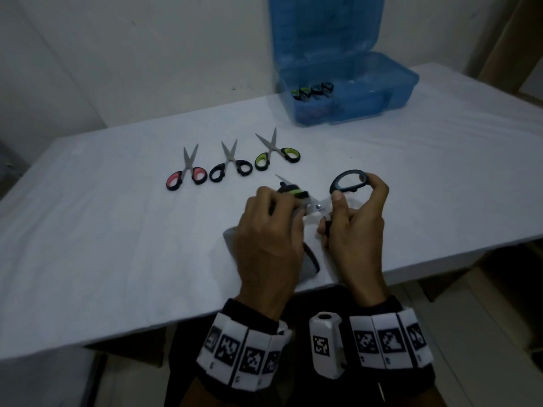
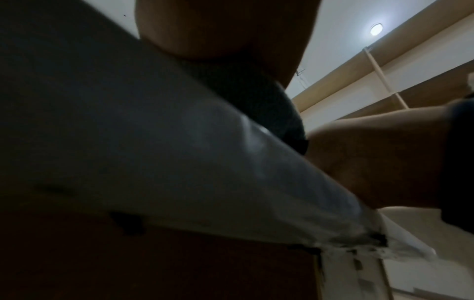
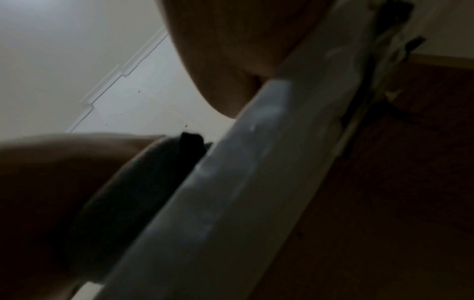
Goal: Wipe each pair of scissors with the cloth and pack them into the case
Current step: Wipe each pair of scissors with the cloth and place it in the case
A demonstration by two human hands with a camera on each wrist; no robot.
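Observation:
In the head view my right hand point(image 1: 361, 210) grips a pair of black-handled scissors point(image 1: 349, 180) by the handles, one loop raised above the thumb. My left hand point(image 1: 270, 227) pinches a grey cloth point(image 1: 308, 261) around the blades, just left of the pivot point(image 1: 318, 206). A blade tip and a black-and-green piece point(image 1: 293, 191) poke out beyond the left fingers; I cannot tell what the piece belongs to. Three more pairs lie in a row on the table: pink-handled point(image 1: 186, 174), black-handled point(image 1: 230, 167) and green-handled point(image 1: 277, 155). The wrist views are dark and blurred.
An open blue translucent case point(image 1: 390, 89) stands at the back right, lid upright against the wall, with several scissor handles point(image 1: 313, 91) showing in its left compartment. The white table point(image 1: 117, 230) ends at a front edge just below my wrists.

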